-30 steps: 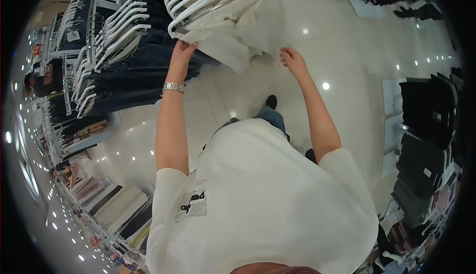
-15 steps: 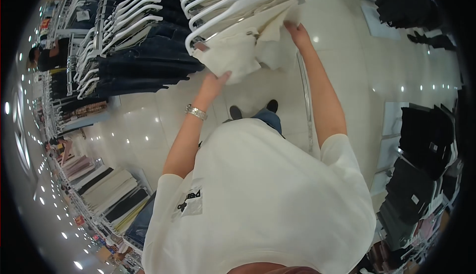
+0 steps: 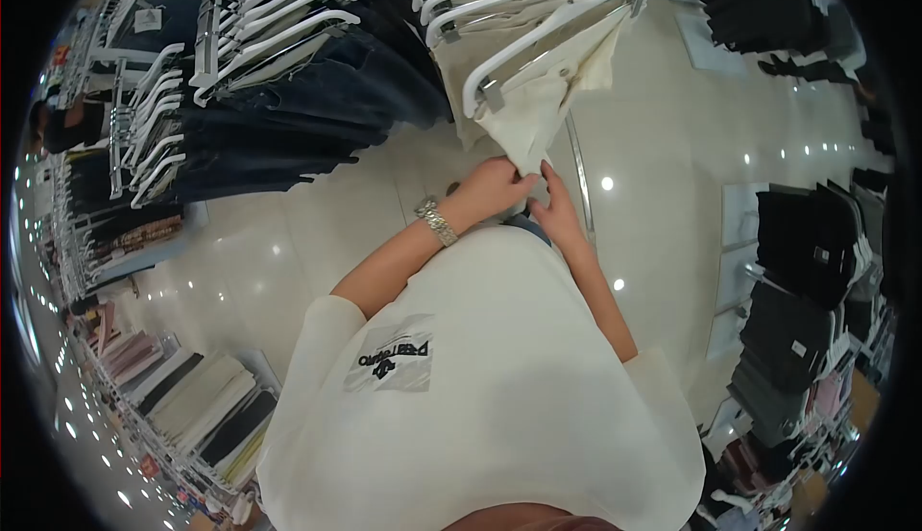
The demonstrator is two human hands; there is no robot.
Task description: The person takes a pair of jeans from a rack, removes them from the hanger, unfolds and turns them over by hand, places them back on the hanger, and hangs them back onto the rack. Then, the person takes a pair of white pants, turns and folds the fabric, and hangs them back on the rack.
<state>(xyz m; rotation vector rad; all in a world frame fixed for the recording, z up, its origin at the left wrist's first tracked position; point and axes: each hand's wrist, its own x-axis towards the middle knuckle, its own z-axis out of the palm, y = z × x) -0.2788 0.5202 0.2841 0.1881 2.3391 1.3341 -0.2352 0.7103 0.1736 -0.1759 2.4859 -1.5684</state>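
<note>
Cream-coloured garments hang by clips from white hangers at the top centre. The front cream garment (image 3: 528,118) hangs from the nearest white hanger (image 3: 538,34) and tapers down to a gathered lower end. My left hand (image 3: 492,188), with a metal bracelet (image 3: 438,222) at the wrist, pinches that lower end. My right hand (image 3: 557,206) is close beside it at the same end, its thumb and fingers apart; whether it touches the cloth is hard to tell.
Dark blue jeans (image 3: 288,113) hang on white hangers to the left. Black and grey garments (image 3: 807,253) hang at the right. Folded-looking trousers (image 3: 202,392) line a rack at the lower left. A person (image 3: 75,126) is at the far left. A metal rail (image 3: 580,171) stands behind my right hand.
Both hands have come together at the lower end of the front garment. That garment and its hanger have swung down and away from the others. My right hand has left the garment's upper right side.
</note>
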